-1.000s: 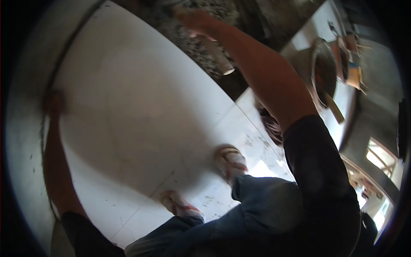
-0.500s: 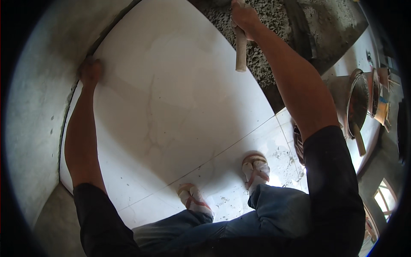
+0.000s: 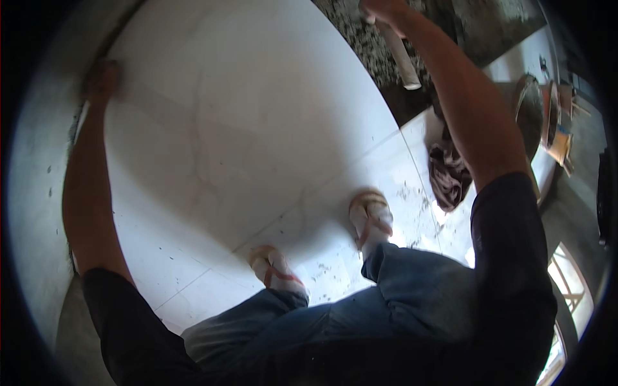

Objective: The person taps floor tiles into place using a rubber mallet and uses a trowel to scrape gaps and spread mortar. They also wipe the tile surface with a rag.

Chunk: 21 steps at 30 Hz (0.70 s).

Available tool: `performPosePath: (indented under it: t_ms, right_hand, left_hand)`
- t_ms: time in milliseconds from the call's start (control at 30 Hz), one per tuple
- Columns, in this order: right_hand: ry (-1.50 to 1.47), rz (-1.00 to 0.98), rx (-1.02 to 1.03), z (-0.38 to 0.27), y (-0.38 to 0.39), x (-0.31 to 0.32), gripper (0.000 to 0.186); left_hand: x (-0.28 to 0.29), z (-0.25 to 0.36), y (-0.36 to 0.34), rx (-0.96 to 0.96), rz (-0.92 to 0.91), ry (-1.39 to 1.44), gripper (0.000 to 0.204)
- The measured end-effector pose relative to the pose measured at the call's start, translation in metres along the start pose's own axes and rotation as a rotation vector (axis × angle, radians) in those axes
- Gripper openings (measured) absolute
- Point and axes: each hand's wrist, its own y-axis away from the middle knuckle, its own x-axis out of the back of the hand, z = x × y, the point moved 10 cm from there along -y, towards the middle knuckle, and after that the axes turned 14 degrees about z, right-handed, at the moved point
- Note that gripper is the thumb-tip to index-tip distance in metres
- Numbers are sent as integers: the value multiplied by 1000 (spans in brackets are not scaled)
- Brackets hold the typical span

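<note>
A large white floor tile (image 3: pixel 257 103) with faint veining fills the middle of the view. At its far left edge, close against the wall, my left hand (image 3: pixel 103 80) touches it; the fingers are dark and smeared. My right hand (image 3: pixel 389 11) is up at the top edge of the view, closed around the pale, round handle (image 3: pixel 400 58) of a tool. The handle slants down and to the right, and the tool's head is out of view. Below the handle lies rough grey mortar (image 3: pixel 370 48), along the tile's right edge.
A bare grey wall (image 3: pixel 42 167) runs along the left. My sandalled feet stand on smaller-looking white tiling (image 3: pixel 328 267) spotted with mortar. A crumpled brown cloth (image 3: pixel 449 177) lies by my right arm. Buckets (image 3: pixel 529 116) stand farther right.
The whole view has shifted, so things sit more to the left and higher. The handle in my right hand has swung from upright to slanted. More of the brown cloth shows.
</note>
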Motion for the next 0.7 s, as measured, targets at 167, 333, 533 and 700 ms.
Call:
performPosePath:
  t_ms: [167,333,533,700]
  right_hand:
    - [230,-101,92,33,23,-8,69]
    - [37,45,60,59,23,4,56]
    - [-256,180,38,85,41,57,40]
    - [-213,260,120,132,85,117,42]
  left_hand:
    - [1,3,-7,-220,318,2,19]
    - [19,-23,11,-62,539,244,24]
    - [78,54,88,564,266,468,69]
    - [243,213,190,542,220,728,77]
